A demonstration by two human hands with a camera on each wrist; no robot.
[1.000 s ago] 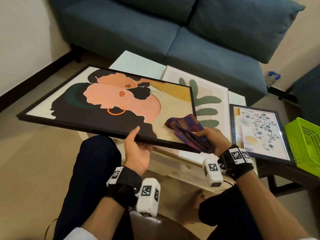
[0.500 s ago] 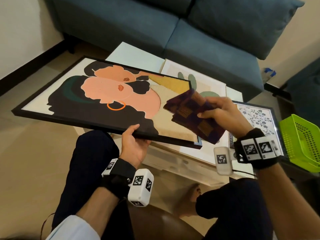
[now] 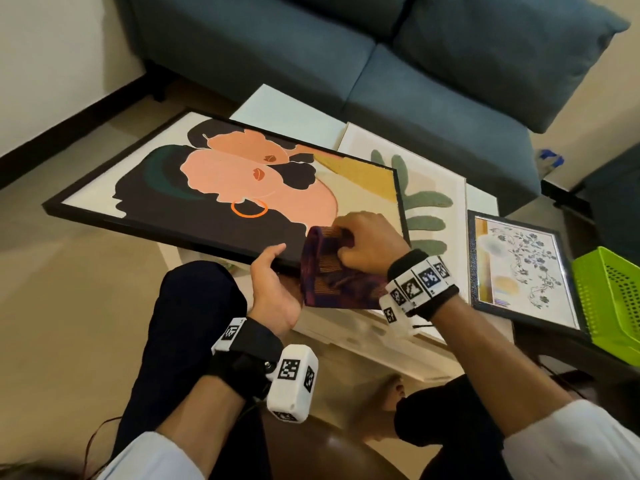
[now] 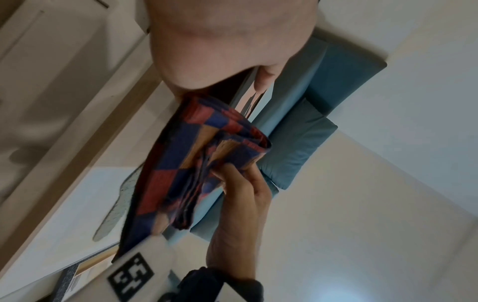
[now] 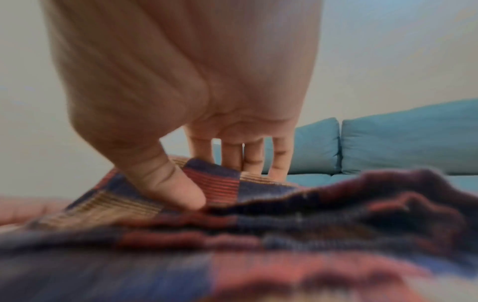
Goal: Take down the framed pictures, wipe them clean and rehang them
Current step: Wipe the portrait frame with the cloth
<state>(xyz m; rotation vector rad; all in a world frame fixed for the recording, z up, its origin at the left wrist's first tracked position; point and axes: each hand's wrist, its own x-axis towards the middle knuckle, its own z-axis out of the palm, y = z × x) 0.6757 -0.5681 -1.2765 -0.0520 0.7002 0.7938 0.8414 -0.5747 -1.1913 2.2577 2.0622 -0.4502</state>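
Half a second ago the right hand [image 3: 367,244] held the checked cloth [image 3: 332,277] lifted above the glass; now it has come down, and the cloth is pressed onto the near right corner of the black-framed portrait [image 3: 221,188], draping over that edge toward the person's lap. The thumb [image 5: 165,183] and fingers pinch folds of the fabric (the right wrist view shows the thumb dug into a crease). The left hand [image 3: 273,289] has stayed where it was, gripping the portrait's near edge from below with its thumb on top of the frame, just beside the cloth. The portrait is tilted, its right part over the white table [image 3: 287,105]. Under it lies a white-framed leaf print [image 3: 429,188], and to the right a dark-framed floral picture [image 3: 523,268] next to a green basket [image 3: 609,292]. A blue sofa [image 3: 346,46] stands behind.
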